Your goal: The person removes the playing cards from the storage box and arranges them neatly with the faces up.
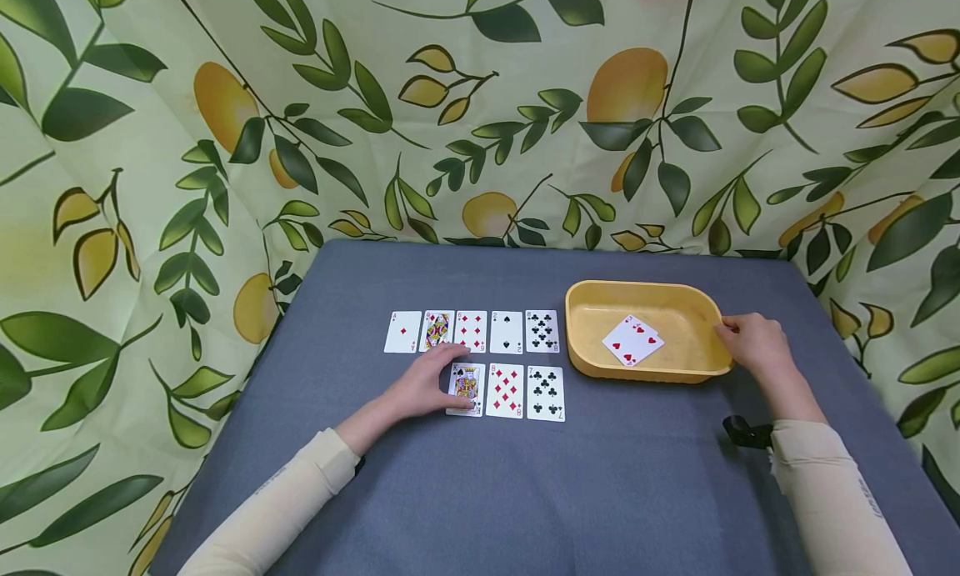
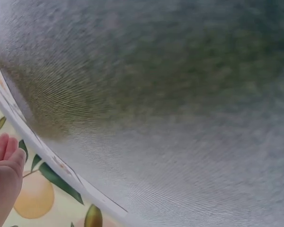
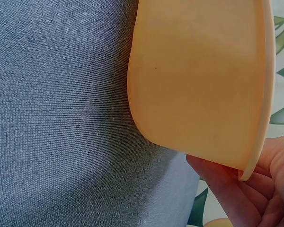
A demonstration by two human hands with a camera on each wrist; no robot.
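Note:
My left hand (image 1: 429, 383) is at the left end of the lower card row, thumb and fingers spread across the king card (image 1: 466, 383). Whether the fingertips touch it, I cannot tell. In the left wrist view the left hand (image 2: 4, 177) shows only at the edge, its fingers fairly straight. My right hand (image 1: 759, 351) pinches the right-end rim of a yellow plastic tray (image 1: 682, 376). The right wrist view shows that right hand (image 3: 248, 189) with its fingers under the tray's lip (image 3: 267, 94). Overlapping heart cards (image 1: 632, 341) lie face up inside the tray.
Beside the king lie an eight of diamonds (image 1: 505, 391) and a seven of clubs (image 1: 546, 394). The upper row has several face-up cards, from an ace of diamonds (image 1: 402, 333) to a clubs card (image 1: 542, 332). A leaf-patterned cloth (image 1: 480, 167) hangs behind the dark blue table (image 1: 510, 493).

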